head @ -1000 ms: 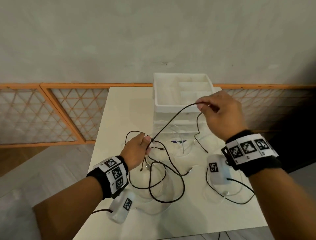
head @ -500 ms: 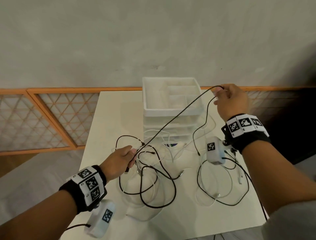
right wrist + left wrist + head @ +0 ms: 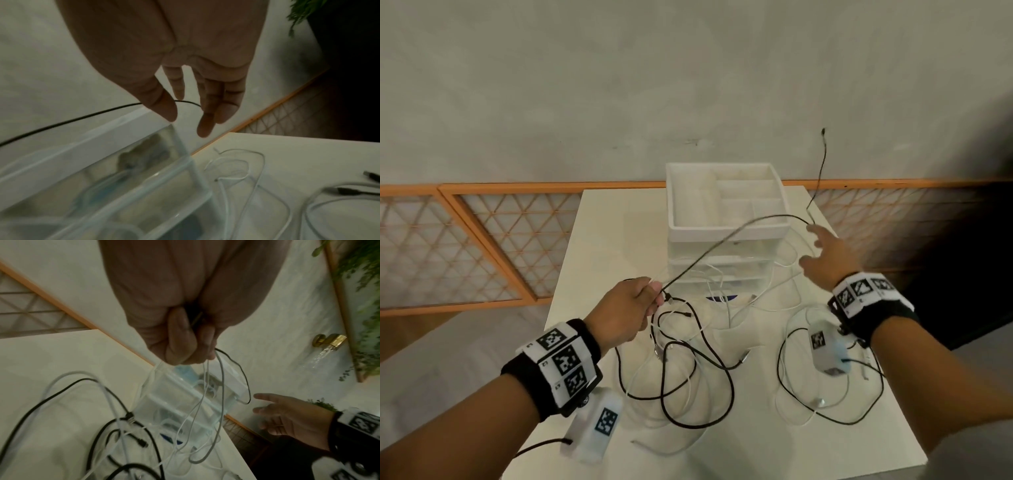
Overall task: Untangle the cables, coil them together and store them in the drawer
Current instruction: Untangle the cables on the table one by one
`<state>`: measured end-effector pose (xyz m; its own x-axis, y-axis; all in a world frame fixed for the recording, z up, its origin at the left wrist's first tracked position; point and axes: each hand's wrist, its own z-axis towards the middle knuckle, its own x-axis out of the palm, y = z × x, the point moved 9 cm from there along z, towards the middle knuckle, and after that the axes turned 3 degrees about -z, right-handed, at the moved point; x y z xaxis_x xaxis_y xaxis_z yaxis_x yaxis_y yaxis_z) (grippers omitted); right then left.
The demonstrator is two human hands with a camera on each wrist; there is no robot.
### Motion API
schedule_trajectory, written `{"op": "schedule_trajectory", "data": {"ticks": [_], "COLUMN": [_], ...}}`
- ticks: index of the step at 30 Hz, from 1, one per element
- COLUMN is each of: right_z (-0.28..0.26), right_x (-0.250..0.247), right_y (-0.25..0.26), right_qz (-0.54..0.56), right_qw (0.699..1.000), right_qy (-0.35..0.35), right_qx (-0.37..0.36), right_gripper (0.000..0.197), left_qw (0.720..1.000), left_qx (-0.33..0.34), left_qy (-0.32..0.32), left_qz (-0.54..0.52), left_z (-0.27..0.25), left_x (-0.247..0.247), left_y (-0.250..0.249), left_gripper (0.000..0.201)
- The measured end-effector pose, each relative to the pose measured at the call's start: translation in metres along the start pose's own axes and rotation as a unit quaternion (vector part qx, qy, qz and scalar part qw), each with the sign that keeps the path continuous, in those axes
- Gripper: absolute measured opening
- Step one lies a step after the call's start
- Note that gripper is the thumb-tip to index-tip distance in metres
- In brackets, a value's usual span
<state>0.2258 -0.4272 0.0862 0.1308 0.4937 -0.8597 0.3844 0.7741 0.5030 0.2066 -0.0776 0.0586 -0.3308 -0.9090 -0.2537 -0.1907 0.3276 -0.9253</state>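
Left hand [image 3: 631,310] pinching black cable [image 3: 726,240] and white strands above tangled cables [image 3: 688,363] mid-counter [image 3: 613,240], right hand [image 3: 828,257] spread, fingers loose, beside drawer unit [image 3: 726,236] near counter's right edge, cable's free end arcing overhead

1. We see a pale cream worktop [image 3: 599,240] set against a grey wall.
2. At its far middle stands a clear plastic drawer unit [image 3: 726,267], topped by a white divided tray [image 3: 722,226].
3. In front of the unit, a loose tangle of black cables [image 3: 698,387] and white cables [image 3: 688,394] sprawls over the middle of the worktop.
4. To the right, another black loop [image 3: 825,416] and a thin white lead lie near the right edge.
5. A blue patch shows just in front of the drawer unit; we cannot tell what it is.
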Motion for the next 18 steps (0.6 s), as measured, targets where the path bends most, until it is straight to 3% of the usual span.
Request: {"op": "schedule_trajectory", "data": {"ticks": [3,6,9,10,12,15,16,18], "right_z": [-0.049,-0.101,-0.130,-0.131,-0.123,-0.091,-0.077,-0.053], "right_x": [0.017,0.041,0.068,0.079,0.107,0.110,0.096,0.051], "right_y": [0.051,0.114,0.140,0.134,0.104,0.040,0.026,0.015], "right_qz": [0.057,0.092,0.067,0.052,-0.008,-0.127,-0.117,-0.024], "right_qw": [0.991,0.957,0.938,0.941,0.948,0.951,0.962,0.994], "right_qy": [0.040,0.123,0.117,0.119,0.180,0.251,0.227,0.079], "right_qx": [-0.118,-0.247,-0.318,-0.313,-0.262,-0.129,-0.095,-0.076], "right_gripper": [0.069,0.066,0.010,0.008,0.023,0.026,0.024,0.008], "left_qw": [0.996,0.974,0.946,0.942,0.945,0.959,0.960,0.939], "left_qx": [0.035,0.106,0.183,0.203,0.232,0.221,0.204,0.157], "left_qy": [0.016,0.068,0.089,0.084,0.076,0.079,0.090,0.129], "left_qz": [0.077,0.187,0.251,0.254,0.218,0.156,0.172,0.278], "left_z": [0.000,-0.007,-0.018,-0.023,-0.034,-0.046,-0.047,-0.048], "left_x": [0.006,0.025,0.035,0.033,0.024,0.003,-0.002,-0.004], "left_y": [-0.020,-0.045,-0.062,-0.066,-0.074,-0.070,-0.062,-0.035], "left_gripper": [0.040,0.042,0.031,0.027,0.020,0.023,0.027,0.030]}}
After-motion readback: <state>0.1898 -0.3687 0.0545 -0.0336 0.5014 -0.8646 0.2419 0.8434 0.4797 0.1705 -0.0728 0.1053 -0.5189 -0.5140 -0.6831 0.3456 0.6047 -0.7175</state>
